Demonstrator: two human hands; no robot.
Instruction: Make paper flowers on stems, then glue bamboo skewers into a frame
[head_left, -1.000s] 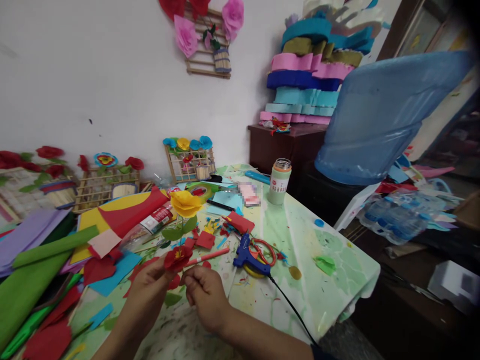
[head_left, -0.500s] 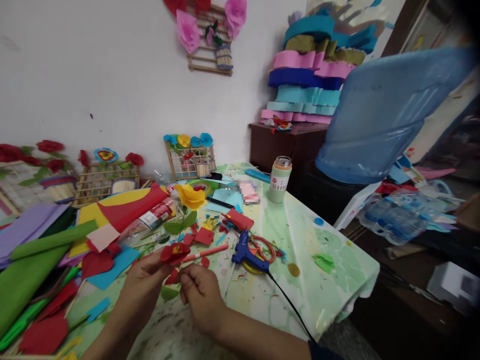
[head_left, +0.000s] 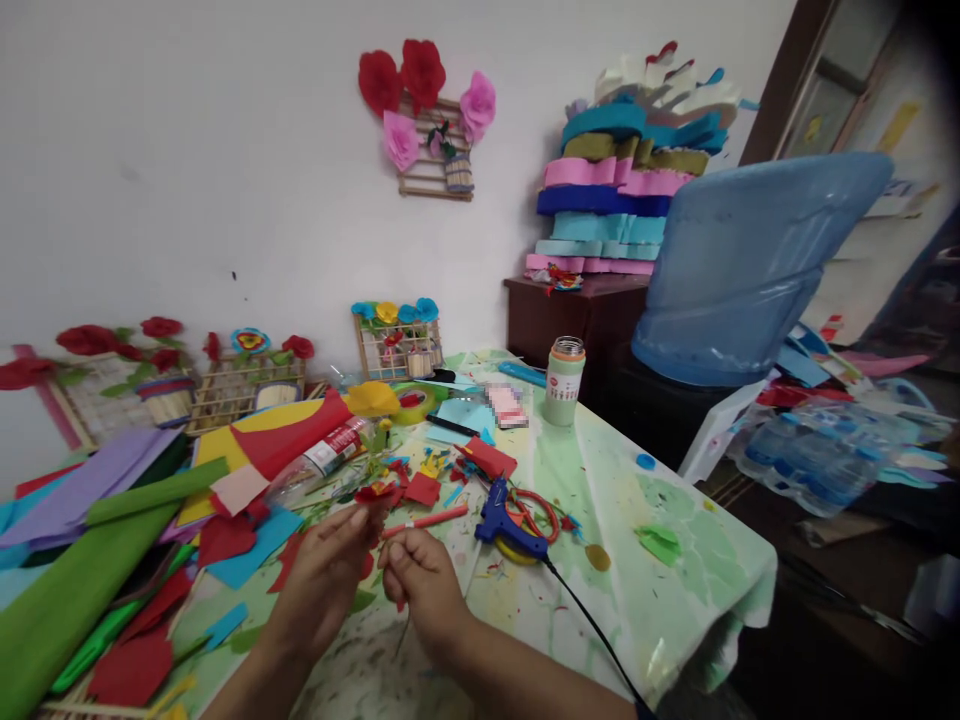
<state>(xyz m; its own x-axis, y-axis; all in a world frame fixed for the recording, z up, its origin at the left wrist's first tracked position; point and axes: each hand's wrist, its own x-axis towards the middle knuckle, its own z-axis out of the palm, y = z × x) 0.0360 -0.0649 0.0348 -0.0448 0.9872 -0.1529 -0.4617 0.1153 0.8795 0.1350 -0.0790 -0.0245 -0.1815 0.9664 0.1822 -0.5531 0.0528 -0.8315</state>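
Note:
My left hand (head_left: 324, 580) holds a small red paper flower (head_left: 377, 493) up by its fingertips over the table (head_left: 675, 590). My right hand (head_left: 421, 580) is closed in a pinch just below the flower, on its thin stem. A pink stick (head_left: 425, 520) lies on the table right behind my hands. A blue glue gun (head_left: 504, 522) rests to the right of them, its black cord (head_left: 592, 625) running toward me.
Coloured paper sheets and rolls (head_left: 112, 540) cover the left of the table. A plastic bottle (head_left: 322, 460), a yellow flower (head_left: 371, 400), red scissors (head_left: 536, 510) and a green jar (head_left: 564, 368) lie beyond. A large blue water jug (head_left: 742, 270) stands right.
The view has tilted up a little. My left hand has turned the flower edge-on, so it shows smaller, and both hands sit slightly further right.

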